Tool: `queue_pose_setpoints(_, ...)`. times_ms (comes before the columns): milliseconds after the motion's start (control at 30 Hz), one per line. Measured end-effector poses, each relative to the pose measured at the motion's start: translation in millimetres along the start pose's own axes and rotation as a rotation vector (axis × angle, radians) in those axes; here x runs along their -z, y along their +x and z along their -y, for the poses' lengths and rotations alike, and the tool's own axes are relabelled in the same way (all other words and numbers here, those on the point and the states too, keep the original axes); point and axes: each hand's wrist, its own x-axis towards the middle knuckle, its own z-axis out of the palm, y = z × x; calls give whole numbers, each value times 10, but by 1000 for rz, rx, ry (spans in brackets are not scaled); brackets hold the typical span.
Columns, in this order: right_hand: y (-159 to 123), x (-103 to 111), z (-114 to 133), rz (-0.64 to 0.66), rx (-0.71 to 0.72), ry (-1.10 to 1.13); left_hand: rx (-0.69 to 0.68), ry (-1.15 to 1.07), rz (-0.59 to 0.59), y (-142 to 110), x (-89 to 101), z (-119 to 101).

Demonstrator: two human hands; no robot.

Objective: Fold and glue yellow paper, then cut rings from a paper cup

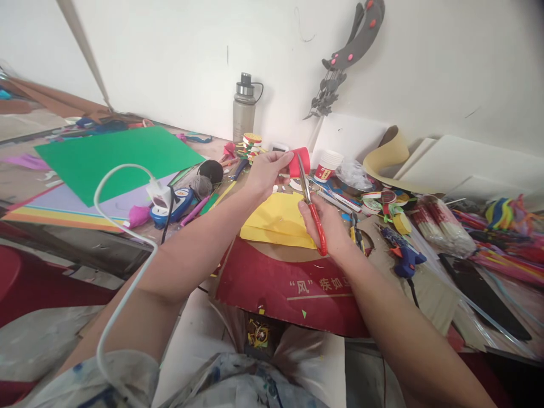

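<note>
My left hand (268, 169) pinches a curved red piece (301, 162), paper or foam, above the middle of the table. In my right hand (328, 220) is a pair of scissors (316, 215) with red handles, its blades pointing up and away. Those blades lie across the red piece, close to my left fingertips; whether they cut into it I cannot tell. Below my hands, yellow sheets (276, 218) rest on a dark red board (293, 280) with white lettering. A paper cup (327, 165) stands just behind the red piece.
Left are a green sheet (119, 156), a blue device (172, 207) with a white plug, and a white cable (110, 266) looping near my left arm. A bottle (243, 110) stands by the wall. Right lie a blue glue gun (406, 258) and bagged white sticks (444, 226).
</note>
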Motion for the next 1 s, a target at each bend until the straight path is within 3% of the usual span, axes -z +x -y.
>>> queue_pose_setpoints(633,-5,5,-11,-70,3,-149,-34,-12,-11,-88,-80,9)
queue_pose_setpoints(1000,-1,2,35,-46,25,-174,58,-108,-22,10,19,7)
